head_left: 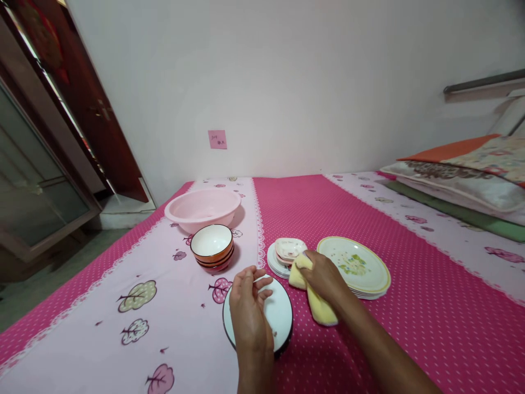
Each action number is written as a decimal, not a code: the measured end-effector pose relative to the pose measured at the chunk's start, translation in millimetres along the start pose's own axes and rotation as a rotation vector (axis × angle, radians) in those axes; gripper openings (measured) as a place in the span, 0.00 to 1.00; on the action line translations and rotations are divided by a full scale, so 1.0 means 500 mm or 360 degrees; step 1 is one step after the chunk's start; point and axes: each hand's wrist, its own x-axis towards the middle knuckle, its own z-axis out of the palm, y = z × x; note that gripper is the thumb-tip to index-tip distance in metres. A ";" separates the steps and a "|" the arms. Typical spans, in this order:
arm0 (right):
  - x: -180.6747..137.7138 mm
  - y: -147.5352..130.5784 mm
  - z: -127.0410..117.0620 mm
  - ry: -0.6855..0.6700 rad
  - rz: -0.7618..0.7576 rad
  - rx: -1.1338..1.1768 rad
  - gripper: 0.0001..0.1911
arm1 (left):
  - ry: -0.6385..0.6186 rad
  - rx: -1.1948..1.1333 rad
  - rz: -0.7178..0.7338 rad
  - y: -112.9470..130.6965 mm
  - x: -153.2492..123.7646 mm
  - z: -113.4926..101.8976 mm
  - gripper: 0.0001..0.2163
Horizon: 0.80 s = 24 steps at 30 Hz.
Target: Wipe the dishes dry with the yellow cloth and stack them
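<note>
My left hand hovers over or rests on a round white plate with a dark rim; contact is hard to judge. Its fingers are loosely curled and apart, with nothing in them. A yellow cloth is bunched in my right hand, hanging down from the grip. Just beyond the cloth, small square dishes sit stacked on small round white plates. To the right of my right hand lies a stack of oval plates with yellow rims and a leafy print.
A stack of brown-rimmed bowls stands left of the plates, with a pink basin behind it. Folded bedding and cushions lie at the far right on the pink patterned bed cover. A wall closes off the back.
</note>
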 end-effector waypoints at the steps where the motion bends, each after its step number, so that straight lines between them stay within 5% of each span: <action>1: -0.001 0.001 0.001 -0.0008 -0.0013 0.0006 0.05 | -0.0001 0.0003 -0.0001 0.000 0.000 0.000 0.15; 24: 0.013 0.012 -0.008 -0.0073 0.0067 0.0152 0.13 | -0.0031 0.0001 -0.0014 -0.010 -0.004 0.009 0.17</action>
